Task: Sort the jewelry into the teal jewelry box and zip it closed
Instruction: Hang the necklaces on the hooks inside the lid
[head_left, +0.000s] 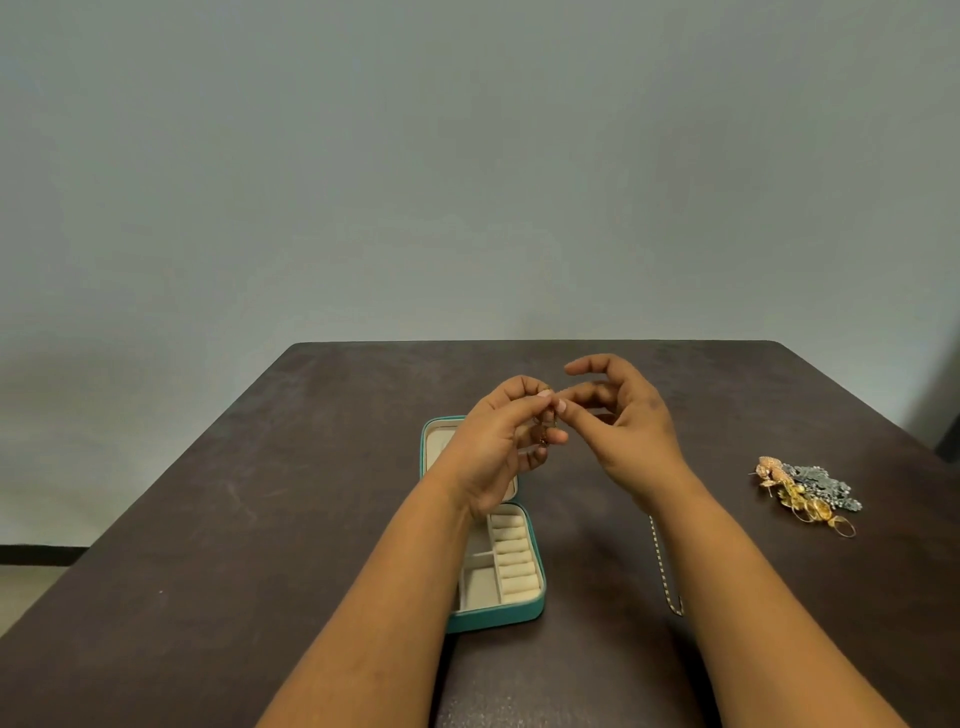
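Gold earring (545, 423) pinched between left hand (498, 447) and right hand (623, 421) fingertips, both grips closed.

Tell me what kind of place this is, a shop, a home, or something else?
Hard to say for sure; it looks like a plain, bare room set up for the task, not a shop. A dark table stands against an empty grey wall, holding only a teal jewelry box and a small jewelry pile.

Your table (260, 493) is dark brown, and its top is scuffed. On it, near your left forearm, lies the teal box (511, 610), open flat. A chain (662, 569) runs beside your right forearm. Well off to the right sits a jewelry heap (802, 491).
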